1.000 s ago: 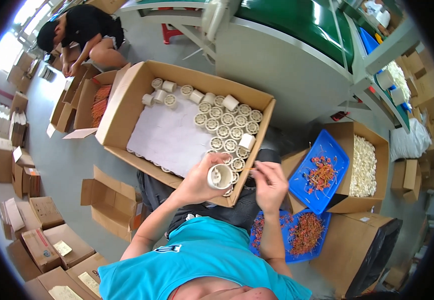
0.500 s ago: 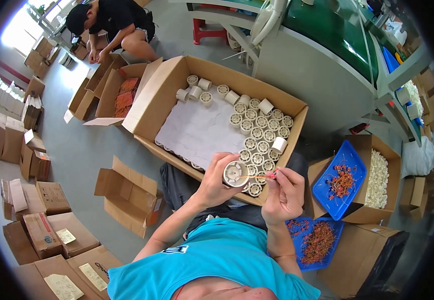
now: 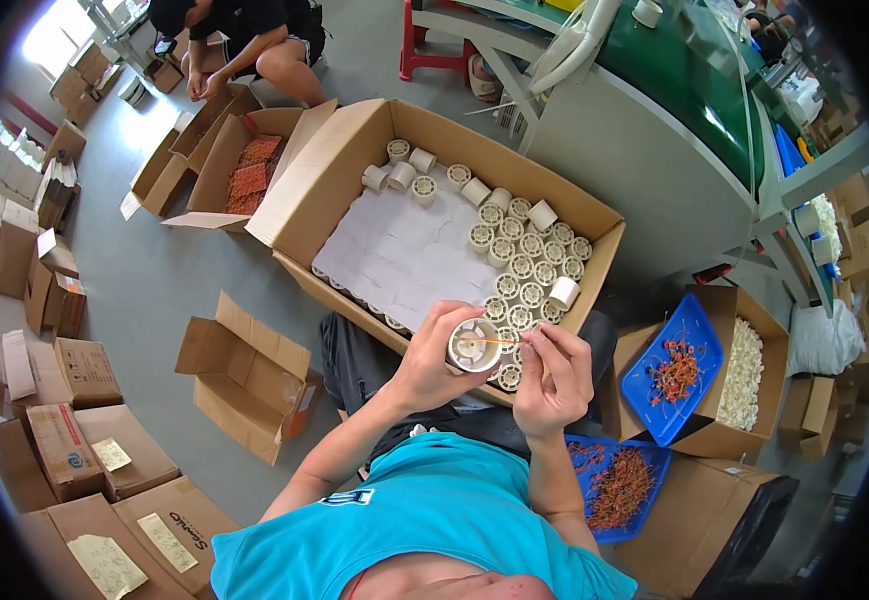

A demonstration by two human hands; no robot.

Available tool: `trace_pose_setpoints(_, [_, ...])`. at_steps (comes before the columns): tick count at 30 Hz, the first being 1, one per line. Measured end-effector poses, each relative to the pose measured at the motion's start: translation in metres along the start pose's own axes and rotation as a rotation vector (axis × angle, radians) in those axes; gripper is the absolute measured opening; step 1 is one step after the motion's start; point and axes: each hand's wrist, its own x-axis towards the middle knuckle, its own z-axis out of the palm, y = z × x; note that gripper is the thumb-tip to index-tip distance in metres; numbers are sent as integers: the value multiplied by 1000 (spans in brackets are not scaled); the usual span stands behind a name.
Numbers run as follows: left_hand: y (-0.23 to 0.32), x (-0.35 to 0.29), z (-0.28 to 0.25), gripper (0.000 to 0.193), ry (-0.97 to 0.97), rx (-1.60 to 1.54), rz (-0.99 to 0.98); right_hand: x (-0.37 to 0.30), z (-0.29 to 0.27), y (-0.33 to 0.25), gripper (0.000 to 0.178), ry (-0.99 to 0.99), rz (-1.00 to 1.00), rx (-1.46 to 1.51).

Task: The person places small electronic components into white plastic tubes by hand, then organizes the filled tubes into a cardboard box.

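Spool [image 3: 475, 345], white and round with spoked face up, is sitting in your left hand [image 3: 434, 362], gripped by the fingers around its rim and held just over the near edge of the big cardboard box [image 3: 354, 150]. Your right hand [image 3: 552, 378] is pinching a thin orange-tipped wire piece [image 3: 494, 341] between thumb and forefinger, and its tip is now lying across the spool's face. A second ago that hand was hanging apart from the spool with nothing reaching it; half a second ago it was closing in. So the two hands have come together, and the wire is meeting the spool's centre rather than waiting beside it. You have also been leaning forward, since the box is filling more of the view than before.

Inside the box, more white spools [image 3: 524, 255] are standing in rows on the right side over a white sheet [image 3: 394, 255], with a few lying loose at the far end. To your right, a blue tray [image 3: 689, 335] is holding orange wire pieces on a smaller box of white parts [image 3: 744, 365], and a second blue tray [image 3: 619, 485] of them is lying by your right elbow. Another person [image 3: 254, 40] is crouching over boxes at the far left.
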Motion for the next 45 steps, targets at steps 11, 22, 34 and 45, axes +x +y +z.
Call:
trace_pose_setpoints(11, [2, 6, -4, 72, -35, 28, 43, 13, -15, -7, 22, -97, -32, -107])
trace_pose_setpoints(22, [-1, 9, 7, 56, -50, 118, 47, 22, -15, -17, 25, -394, 100, -102])
trace_pose_setpoints(34, [-11, 13, 10, 56, -116, 107, 129, 14, 2, -17, 21, -399, 189, -161])
trace_pose_setpoints(45, [-6, 9, 10, 56, -125, 10, 90, 8, 5, -19, 19, -358, 385, 21])
